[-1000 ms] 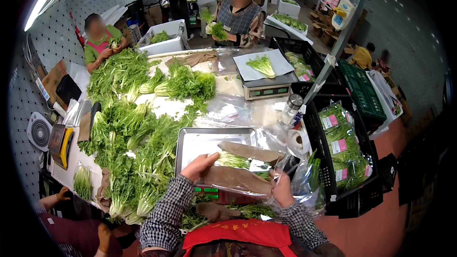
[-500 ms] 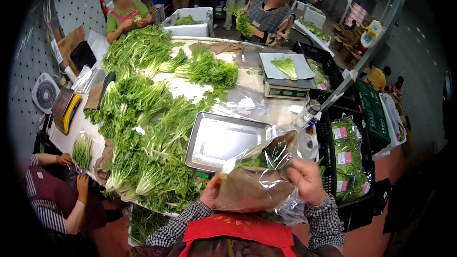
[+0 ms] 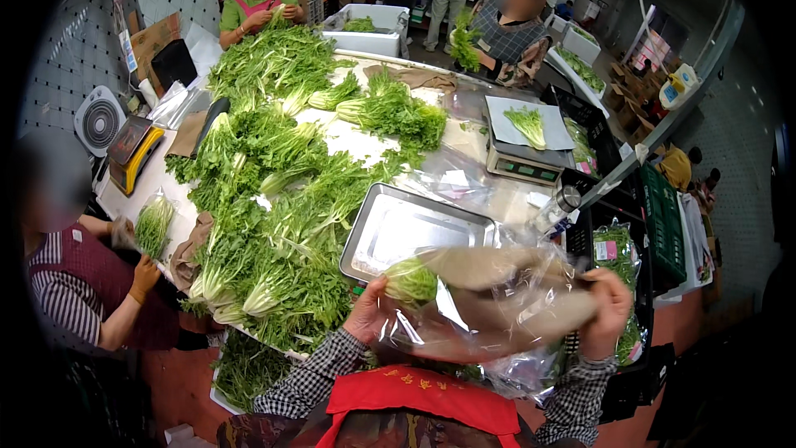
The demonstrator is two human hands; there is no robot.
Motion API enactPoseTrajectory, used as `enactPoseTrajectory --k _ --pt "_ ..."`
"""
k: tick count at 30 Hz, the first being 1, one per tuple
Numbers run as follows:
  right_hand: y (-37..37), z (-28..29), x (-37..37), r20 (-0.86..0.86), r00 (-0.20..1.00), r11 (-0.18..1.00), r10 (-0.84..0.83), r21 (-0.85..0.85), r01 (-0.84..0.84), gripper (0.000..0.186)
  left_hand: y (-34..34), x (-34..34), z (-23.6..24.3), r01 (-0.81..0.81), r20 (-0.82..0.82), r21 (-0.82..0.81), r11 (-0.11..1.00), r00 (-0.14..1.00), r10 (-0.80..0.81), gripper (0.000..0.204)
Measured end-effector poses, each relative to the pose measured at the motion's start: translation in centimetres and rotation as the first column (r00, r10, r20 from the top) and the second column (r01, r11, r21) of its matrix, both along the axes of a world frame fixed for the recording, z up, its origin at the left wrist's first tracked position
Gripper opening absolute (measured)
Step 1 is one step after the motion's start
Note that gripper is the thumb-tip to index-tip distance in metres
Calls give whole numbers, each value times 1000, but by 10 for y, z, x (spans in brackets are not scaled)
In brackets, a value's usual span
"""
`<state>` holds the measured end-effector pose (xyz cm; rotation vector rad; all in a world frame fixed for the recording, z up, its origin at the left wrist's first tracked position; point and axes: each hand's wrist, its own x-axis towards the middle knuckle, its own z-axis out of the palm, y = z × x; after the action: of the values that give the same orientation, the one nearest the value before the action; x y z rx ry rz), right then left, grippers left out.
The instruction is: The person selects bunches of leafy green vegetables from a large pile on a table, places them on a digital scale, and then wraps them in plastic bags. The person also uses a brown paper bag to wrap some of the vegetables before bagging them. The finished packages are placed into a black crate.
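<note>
Now the right hand point(image 3: 609, 309) stretches the bag point(image 3: 506, 328) wider.

The left grip point(image 3: 366, 313) and right grip point(image 3: 609, 305) hold a clear-and-brown bag point(image 3: 497, 323) with greens point(image 3: 410, 281) at its left end, near a metal tray point(image 3: 423, 236) on the desk point(image 3: 516, 197).

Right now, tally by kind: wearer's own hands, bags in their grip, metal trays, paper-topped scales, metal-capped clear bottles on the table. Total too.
Hands: 2, left hand and right hand
Clear-and-brown plastic bag: 1
Rimmed metal tray: 1
Paper-topped digital scale: 1
Metal-capped clear bottle: 1
Total: 6
</note>
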<state>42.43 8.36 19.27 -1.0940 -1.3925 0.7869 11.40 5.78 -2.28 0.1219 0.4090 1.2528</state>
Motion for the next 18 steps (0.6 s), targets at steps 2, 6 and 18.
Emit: enactPoseTrajectory --k 2,6,18 --pt "5 -1 19 -275 961 1000 -13 -2 12 22 -4 -8 17 -82 -121 41 996 989 87 68" --pt "25 -75 79 -439 894 993 -93 -110 49 22 -3 -22 53 -109 -392 174 979 904 170 54" --pt "15 -239 211 53 955 724 -293 -641 257 17 -21 -71 15 -374 -650 101 922 676 346 45"
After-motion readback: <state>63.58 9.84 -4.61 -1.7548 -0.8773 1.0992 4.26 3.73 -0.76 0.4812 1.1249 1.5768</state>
